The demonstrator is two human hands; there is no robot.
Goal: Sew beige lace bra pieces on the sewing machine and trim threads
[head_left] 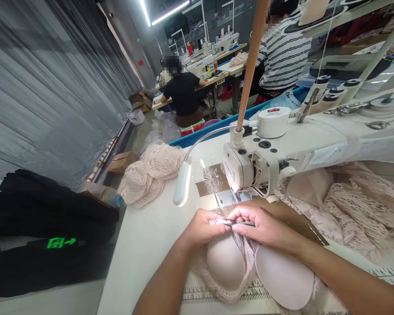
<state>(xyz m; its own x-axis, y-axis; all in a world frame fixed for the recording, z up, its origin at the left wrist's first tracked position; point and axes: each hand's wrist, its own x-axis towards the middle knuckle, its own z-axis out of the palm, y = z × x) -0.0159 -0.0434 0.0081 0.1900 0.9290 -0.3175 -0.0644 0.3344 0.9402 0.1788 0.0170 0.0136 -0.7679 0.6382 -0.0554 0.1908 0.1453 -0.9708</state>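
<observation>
A pale pink lace bra [226, 263] with smooth moulded cups lies at the front of the sewing table, below the sewing machine [238, 168]. My left hand [205, 227] is closed, pinching the lace at the bra's upper middle edge. Against it, my right hand [261, 227] is closed around a slim dark metal tool [246, 223], whose tip meets the lace between my fingertips. Its exact kind is mostly hidden by the fingers. Both hands are just in front of the machine's needle plate [226, 198].
Lace cups [164, 162] are piled at the table's left edge. More lace pieces [354, 201] lie right of the machine. A bendy lamp [183, 183] hangs over the tabletop. Scissors [348, 107] and thread spools [336, 94] rest behind. Two people sit at machines farther back.
</observation>
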